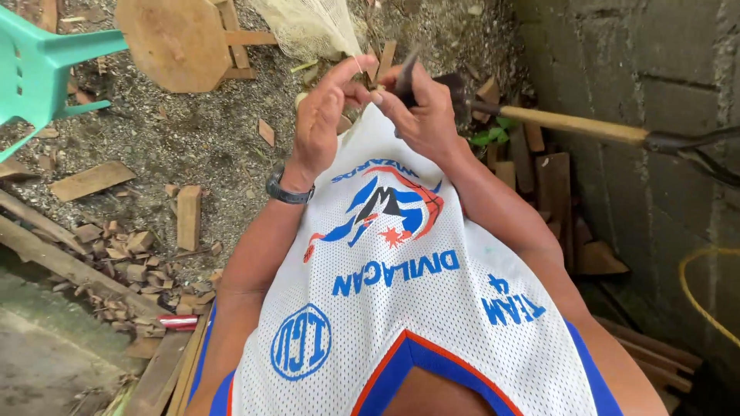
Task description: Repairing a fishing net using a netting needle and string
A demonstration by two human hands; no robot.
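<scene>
Up near the top of the view, both hands meet in front of the person's chest, with the arms bent and the elbows out to the sides. The left hand [322,115] is raised with its fingers curled in and the first finger sticking up, and it wears a dark watch [287,189] on the wrist. Its fingertips pinch something small, maybe a thread from the net [308,27], but it is too tiny to be sure. The right hand [422,114] is closed around a thin dark tool [406,77] that points up and away, and its fingers touch the left hand's fingers. The net is pale and hangs just past the hands. The person wears a white jersey [401,285] with blue trim. A wooden stick [574,123] lies off to the right, near a grey block wall [640,69]. On the gravel to the left sit a round wooden stool [173,38], part of a green chair [35,65], and lots of wood scraps [127,254].
</scene>
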